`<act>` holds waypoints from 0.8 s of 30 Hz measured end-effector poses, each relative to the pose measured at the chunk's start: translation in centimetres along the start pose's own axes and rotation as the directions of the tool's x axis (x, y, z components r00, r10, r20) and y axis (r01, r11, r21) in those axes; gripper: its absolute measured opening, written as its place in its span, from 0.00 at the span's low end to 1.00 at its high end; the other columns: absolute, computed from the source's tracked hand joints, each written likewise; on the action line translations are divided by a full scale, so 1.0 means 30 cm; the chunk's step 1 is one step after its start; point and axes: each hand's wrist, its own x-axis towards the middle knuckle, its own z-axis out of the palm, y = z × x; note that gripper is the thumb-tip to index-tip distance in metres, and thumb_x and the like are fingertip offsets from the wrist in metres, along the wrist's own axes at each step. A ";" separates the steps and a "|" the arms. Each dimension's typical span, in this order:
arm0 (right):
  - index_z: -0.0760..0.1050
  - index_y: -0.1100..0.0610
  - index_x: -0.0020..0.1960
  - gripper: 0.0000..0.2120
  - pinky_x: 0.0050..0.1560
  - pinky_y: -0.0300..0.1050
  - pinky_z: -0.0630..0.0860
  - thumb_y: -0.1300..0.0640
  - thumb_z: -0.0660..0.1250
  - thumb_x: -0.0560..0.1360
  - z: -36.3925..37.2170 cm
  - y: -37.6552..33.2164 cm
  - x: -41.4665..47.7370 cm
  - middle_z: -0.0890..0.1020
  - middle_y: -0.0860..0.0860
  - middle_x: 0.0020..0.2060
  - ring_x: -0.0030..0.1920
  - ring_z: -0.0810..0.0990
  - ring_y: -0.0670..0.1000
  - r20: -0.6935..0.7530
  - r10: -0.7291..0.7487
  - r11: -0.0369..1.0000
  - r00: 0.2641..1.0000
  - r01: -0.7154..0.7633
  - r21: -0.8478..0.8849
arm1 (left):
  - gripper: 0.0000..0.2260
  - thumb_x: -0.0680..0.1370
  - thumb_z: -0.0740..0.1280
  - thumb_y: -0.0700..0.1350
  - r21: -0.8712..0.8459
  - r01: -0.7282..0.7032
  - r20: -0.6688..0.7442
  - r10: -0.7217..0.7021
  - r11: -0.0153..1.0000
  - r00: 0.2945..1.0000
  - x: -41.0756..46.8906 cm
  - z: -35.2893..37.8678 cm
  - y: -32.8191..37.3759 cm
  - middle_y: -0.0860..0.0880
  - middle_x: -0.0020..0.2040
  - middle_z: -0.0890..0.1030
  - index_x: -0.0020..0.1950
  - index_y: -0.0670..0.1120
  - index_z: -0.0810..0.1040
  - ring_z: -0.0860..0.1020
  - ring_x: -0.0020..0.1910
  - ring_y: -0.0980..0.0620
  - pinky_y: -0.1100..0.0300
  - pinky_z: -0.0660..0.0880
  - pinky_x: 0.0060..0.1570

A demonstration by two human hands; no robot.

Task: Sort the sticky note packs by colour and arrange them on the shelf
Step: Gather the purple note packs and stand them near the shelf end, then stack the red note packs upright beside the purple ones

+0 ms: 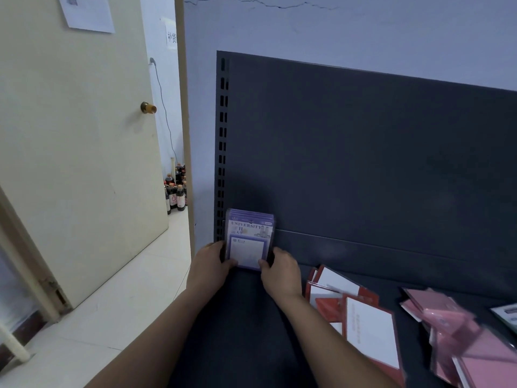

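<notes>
Currently the left hand and the right hand are both gripping the purple sticky note packs, one hand on each side edge. Both thumbs are pressing on the lower front of the front pack. The other fingers are curling round behind it and are mostly hidden.

The packs are standing upright as one stack between the hands. The front face is turning toward the camera, with "UNIVERSITY" printed across the top. The stack is sitting at the far left end of the shelf, close to the dark back panel. Whether it is touching the panel, or resting its full weight on the shelf, cannot be told. Just beyond the left hand, a slotted upright is running up the panel's left edge.

Right of the right hand, near its wrist, red packs are lying flat on the shelf in a loose, overlapping pile. Further right, well apart from both hands, pink packs are lying in a jumbled, blurred heap. Beyond those, a green-edged pack is showing partly at the frame edge.

Left of the left hand, off the shelf, a cream door is standing open, carrying a brass knob. Past the door, dark bottles are standing grouped on the pale floor.
</notes>
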 end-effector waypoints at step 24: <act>0.78 0.50 0.58 0.16 0.60 0.51 0.74 0.43 0.64 0.75 -0.359 0.265 -0.098 0.81 0.52 0.57 0.59 0.78 0.56 0.008 0.318 0.944 0.948 -0.316 -0.092 | 0.21 0.77 0.66 0.54 -0.076 -0.460 0.168 0.466 0.884 0.868 -0.140 0.111 0.300 0.47 0.63 0.72 0.67 0.45 0.73 0.70 0.64 0.49 0.57 0.67 0.65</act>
